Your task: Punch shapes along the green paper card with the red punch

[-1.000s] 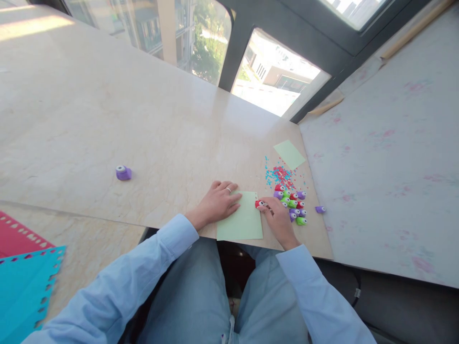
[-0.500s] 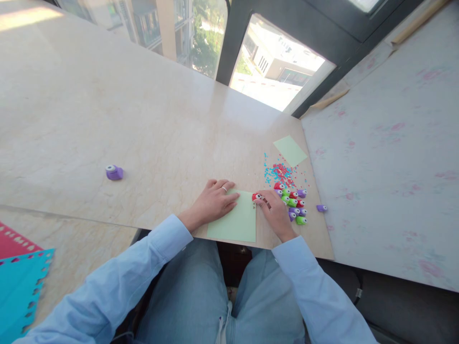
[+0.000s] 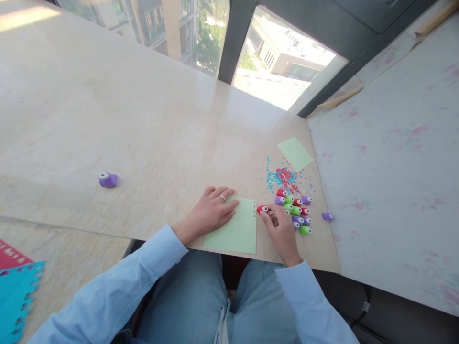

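A light green sheet of paper lies at the table's front edge, with a short row of small punched holes along the upper part of its right side. Flat across its upper left lies my left hand, fingers stretched out, a ring on one of them. My right hand is closed on a small red craft punch, just right of the punched edge and apart from the paper as far as I can tell. Close by on the right stand several red, green and purple craft punches in a cluster, partly hidden by my right hand.
Red and blue paper confetti is scattered behind the punches, next to a second green sheet. One purple punch stands far left, another purple punch by the right wall. Blue punched paper lies at lower left.
My right hand has drawn the red punch off the paper's right edge, and more holes now show there. My left hand stays on the sheet. The whole view has shifted slightly.
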The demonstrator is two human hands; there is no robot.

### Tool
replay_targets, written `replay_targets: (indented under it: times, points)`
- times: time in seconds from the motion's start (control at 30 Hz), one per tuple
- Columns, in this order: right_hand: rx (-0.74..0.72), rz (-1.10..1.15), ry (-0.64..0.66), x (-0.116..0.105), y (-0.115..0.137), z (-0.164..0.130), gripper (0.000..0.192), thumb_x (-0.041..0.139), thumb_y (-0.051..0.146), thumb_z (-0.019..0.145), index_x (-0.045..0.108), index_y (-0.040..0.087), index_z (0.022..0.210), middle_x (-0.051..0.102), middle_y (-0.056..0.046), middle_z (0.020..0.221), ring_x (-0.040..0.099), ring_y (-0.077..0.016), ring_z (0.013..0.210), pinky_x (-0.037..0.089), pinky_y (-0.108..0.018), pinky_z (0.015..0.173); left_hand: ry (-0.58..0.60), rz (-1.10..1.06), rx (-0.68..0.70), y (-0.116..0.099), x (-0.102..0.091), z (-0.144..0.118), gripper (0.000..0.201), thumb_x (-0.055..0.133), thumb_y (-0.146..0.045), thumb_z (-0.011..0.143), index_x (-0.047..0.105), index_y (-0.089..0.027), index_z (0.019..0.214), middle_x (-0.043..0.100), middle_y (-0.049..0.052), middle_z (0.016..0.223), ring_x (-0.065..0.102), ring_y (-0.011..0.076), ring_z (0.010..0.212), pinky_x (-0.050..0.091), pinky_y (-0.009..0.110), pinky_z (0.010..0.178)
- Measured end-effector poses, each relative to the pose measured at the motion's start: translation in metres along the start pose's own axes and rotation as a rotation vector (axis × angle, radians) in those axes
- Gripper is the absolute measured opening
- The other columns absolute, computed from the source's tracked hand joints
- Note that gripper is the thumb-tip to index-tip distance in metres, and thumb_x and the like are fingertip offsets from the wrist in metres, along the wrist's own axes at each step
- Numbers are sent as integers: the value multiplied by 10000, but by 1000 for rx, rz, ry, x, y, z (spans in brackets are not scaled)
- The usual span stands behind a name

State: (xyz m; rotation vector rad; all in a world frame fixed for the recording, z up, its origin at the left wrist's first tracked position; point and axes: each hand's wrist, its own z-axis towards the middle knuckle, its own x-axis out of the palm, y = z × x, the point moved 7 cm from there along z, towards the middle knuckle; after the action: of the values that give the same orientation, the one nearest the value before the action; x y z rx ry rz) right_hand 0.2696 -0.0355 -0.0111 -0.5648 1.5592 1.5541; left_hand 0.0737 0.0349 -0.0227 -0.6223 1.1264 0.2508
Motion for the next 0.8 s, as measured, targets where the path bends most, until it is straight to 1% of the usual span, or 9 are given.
replay_targets:
  times: [0.17,0.3,0.4,0.43,0.5,0.57,0.63,0.7,0.8]
  points:
    - [82,-42,-56,-2,4,5,186,549,366,917,625,212,991,642,-62,888,589,-209,732,509,-365,715,1,-26,-13,1,-1,-1,240,495,-296,991,669,-238,1147,599,123,1338,520,301,1245,373,483,977]
    - [75,-25,-81,0,8,-2,247,563,351,888,641,212,1078,667,-87,968,600,-208,731,531,-379,721,-9,-14,-15,1,-1,-1,251,476,-292,1002,664,-230,1156,607,123,1334,524,297,1248,379,486,977]
    - [98,62,-67,1,6,-8,253,587,377,877,671,221,1058,692,-100,993,628,-230,794,548,-401,747,-12,-2,-24,1,-1,0,262,469,-311,1008,657,-228,1171,604,124,1340,523,296,1252,378,486,979]
    - [139,121,-65,1,3,-10,263,601,394,871,675,218,1052,701,-102,986,637,-237,810,554,-401,739,-12,0,-25,0,-1,0,268,470,-327,1009,656,-226,1174,602,127,1344,522,297,1253,378,486,978]
    - [277,294,-76,0,-6,-16,318,635,436,849,668,200,1060,714,-101,953,655,-244,813,559,-381,675,-7,1,-23,0,-1,1,292,466,-367,1010,652,-219,1181,597,134,1348,521,301,1251,378,485,975]
    - [436,535,-94,1,-14,-25,367,679,462,819,656,186,1060,717,-88,924,671,-233,782,545,-341,599,-4,-10,-21,0,-1,1,323,457,-398,1012,641,-214,1204,599,139,1339,526,301,1244,380,483,973]
    - [543,806,-96,6,-14,-34,377,729,450,788,654,191,1052,720,-75,941,687,-216,779,542,-317,591,-26,-38,-23,2,-2,1,348,453,-410,1013,622,-212,1243,603,141,1332,529,295,1239,383,474,977]
    - [590,1030,-78,12,-7,-41,366,772,418,765,660,211,1045,724,-61,976,700,-201,809,557,-310,633,-81,-83,-22,3,-5,1,344,448,-392,1016,617,-207,1251,610,138,1324,528,285,1240,389,460,984]
    - [609,1196,-59,20,7,-50,353,807,386,745,673,232,1033,726,-41,985,706,-186,836,575,-302,674,-184,-178,-20,3,-14,1,302,443,-339,1017,648,-199,1188,650,126,1257,555,266,1197,408,446,979]
